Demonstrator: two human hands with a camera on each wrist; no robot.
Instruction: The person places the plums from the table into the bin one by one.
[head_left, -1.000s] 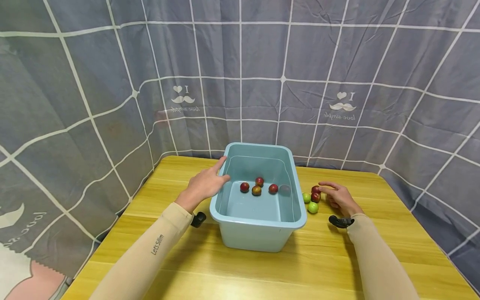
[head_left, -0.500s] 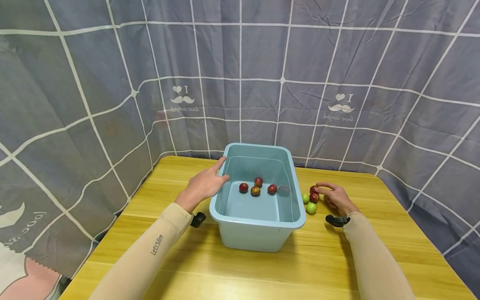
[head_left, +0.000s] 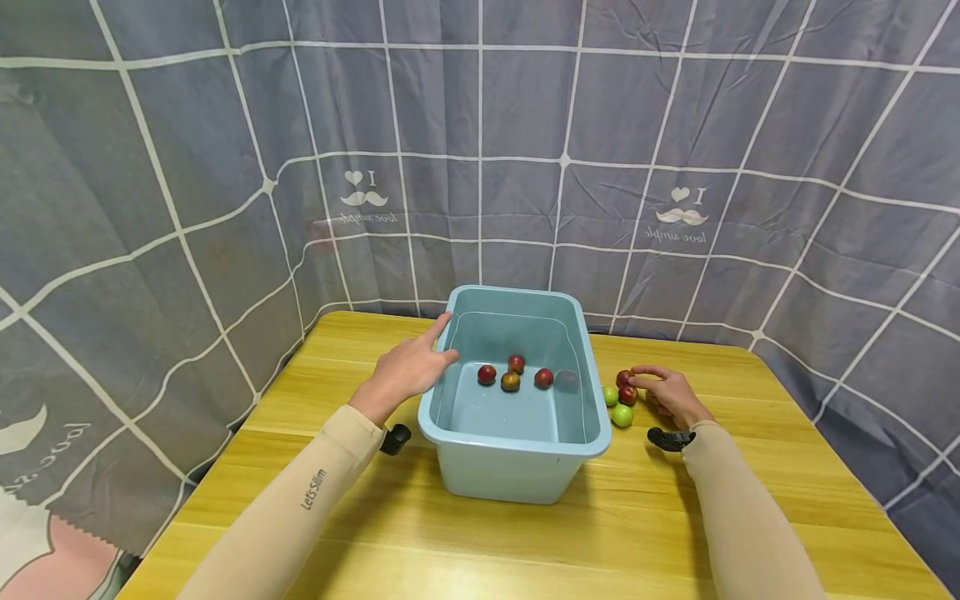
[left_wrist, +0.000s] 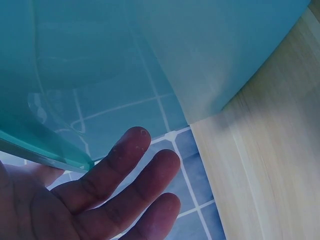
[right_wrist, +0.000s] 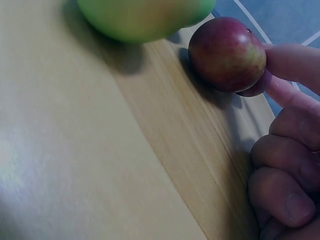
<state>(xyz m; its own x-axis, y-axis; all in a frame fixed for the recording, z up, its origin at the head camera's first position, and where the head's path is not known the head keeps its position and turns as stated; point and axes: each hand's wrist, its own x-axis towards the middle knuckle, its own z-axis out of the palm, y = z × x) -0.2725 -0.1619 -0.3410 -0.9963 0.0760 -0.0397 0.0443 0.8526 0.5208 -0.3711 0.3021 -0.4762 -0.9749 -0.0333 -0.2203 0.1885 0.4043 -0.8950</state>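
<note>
A light-blue plastic tub (head_left: 495, 446) stands on the table, with several small, plum-like red fruits (head_left: 543, 379) on its floor. My left hand (head_left: 412, 367) rests on the tub's left rim, index finger along it and thumb over the inner side; in the left wrist view the other fingers (left_wrist: 155, 175) extend outside the wall. Right of the tub, two red fruits (head_left: 627, 395) lie beside two green fruits (head_left: 622, 416). At the red ones is my right hand (head_left: 671, 396), thumb and index finger stretched out to touch them, the remaining fingers curled in.
The wooden table (head_left: 360, 533) runs under everything. Behind it and at both sides hangs a grey curtain (head_left: 517, 200) with a white grid. Black wrist straps (head_left: 670, 439) sit on the forearms over beige sleeves.
The farther red fruit outside the tub has shifted slightly left at my right fingertips, and the right hand has edged left with it. The left hand stays on the rim.
</note>
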